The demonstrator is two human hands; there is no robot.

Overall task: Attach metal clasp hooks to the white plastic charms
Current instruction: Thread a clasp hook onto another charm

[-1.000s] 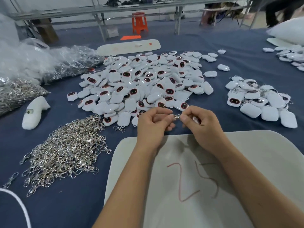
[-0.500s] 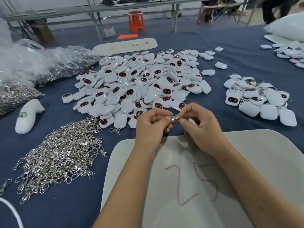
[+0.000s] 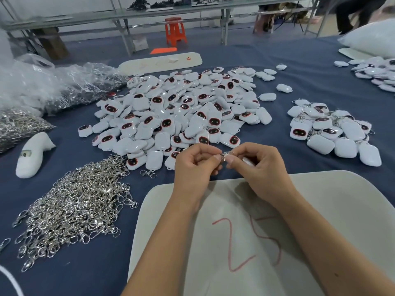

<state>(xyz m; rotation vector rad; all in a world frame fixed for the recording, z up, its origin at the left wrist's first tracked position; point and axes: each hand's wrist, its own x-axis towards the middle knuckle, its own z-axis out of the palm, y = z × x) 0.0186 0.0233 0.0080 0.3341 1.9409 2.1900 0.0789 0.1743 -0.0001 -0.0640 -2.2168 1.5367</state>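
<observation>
Left fingers: your left hand (image 3: 195, 165) has its fingers curled in, thumb and forefinger pinched on the metal clasp hook (image 3: 224, 155), so the hook stays steady for threading.
Right fingers: your right hand (image 3: 259, 167) curls its fingers round a white charm (image 3: 248, 161), mostly hidden in the palm, and its fingertips meet the hook at the charm's loop end.
Why held so: you keep both hands raised just above the pale board (image 3: 320, 210), tips nearly touching; judging by this, the hook is being worked onto the charm's loop. Whether it is already through, you cannot tell; the joint is too small.
Hook supply: the loose heap of hooks (image 3: 72, 212) lies on the blue table (image 3: 310, 77) to your left, near that hand, with one stray hook (image 3: 148, 173) just beside the charms.
Charm supply: the big pile of unfitted charms (image 3: 181, 112) sits straight ahead, just beyond your fingers.
Finished pile: the smaller group of charms with hooks attached (image 3: 333, 131) lies to your right, well apart from the big pile, which keeps the two from mixing.
Progress: most charms look undone.
</observation>
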